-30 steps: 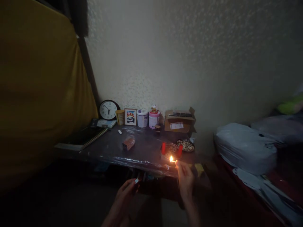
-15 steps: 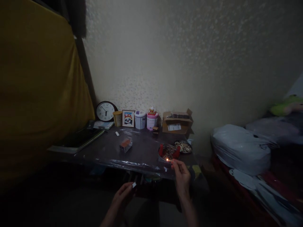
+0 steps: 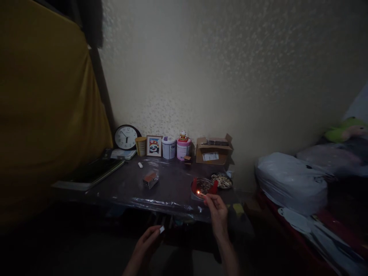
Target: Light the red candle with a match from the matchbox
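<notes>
- Nearest, the left hand (image 3: 147, 238) is closed on a small white-ended box (image 3: 162, 229), perhaps a matchbox.
- The right hand (image 3: 217, 215), apart from the left, pinches a match (image 3: 202, 194).
- The match is already lit; its small flame is over the round bowl (image 3: 192, 194) on the table (image 3: 172, 180). Contact I cannot tell.
- Two red candle-like pieces (image 3: 214, 187) at the bowl's sides show no flame; its brown filling is unclear.
- Behind, a dish (image 3: 225, 188) holds many pale sticks (image 3: 220, 180).
- Farther, a cardboard box (image 3: 201, 156) stands open.

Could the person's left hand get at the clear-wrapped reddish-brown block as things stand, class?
Probably: the left hand need only clear the dark table's edge, though a small white object in its fingers could hamper grasping the block.
</notes>
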`<state>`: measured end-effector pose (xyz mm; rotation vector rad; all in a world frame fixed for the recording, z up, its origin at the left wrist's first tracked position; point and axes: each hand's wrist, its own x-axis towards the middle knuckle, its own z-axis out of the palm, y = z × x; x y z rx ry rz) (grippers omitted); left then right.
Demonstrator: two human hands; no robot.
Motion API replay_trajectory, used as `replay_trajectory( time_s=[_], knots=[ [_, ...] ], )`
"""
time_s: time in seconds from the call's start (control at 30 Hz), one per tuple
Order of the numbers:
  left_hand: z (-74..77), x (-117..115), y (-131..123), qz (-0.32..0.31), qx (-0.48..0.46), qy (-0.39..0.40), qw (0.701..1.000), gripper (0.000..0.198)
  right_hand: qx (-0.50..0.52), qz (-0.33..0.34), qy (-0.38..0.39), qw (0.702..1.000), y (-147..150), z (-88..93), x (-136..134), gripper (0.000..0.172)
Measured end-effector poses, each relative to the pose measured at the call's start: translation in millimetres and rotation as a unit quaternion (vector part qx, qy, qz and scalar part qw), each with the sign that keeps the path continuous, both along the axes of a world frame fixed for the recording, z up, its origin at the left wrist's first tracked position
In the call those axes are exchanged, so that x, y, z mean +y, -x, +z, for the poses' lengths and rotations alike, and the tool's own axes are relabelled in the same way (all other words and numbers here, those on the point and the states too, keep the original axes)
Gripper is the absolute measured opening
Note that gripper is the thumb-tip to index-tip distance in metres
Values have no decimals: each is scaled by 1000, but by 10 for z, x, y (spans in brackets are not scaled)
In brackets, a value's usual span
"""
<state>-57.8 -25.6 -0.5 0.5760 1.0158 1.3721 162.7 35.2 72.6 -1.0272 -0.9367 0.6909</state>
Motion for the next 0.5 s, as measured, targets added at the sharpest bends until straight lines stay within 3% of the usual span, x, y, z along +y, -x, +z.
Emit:
replay_trajectory(
  time_s=[0.13, 0.33, 0.5],
  knots=[
    [61, 162, -62, -9, -8, -22, 1000, 36, -4, 15, 3, 1000, -30, 9, 51, 22],
    [279, 504, -210, -48, -91, -68, 992, 26, -17, 23, -6, 1000, -57, 20, 159, 23],
    [411, 769, -318, -42, -90, -115, 988, 26, -23, 31, -4, 999, -65, 21, 250, 22]
  ],
)
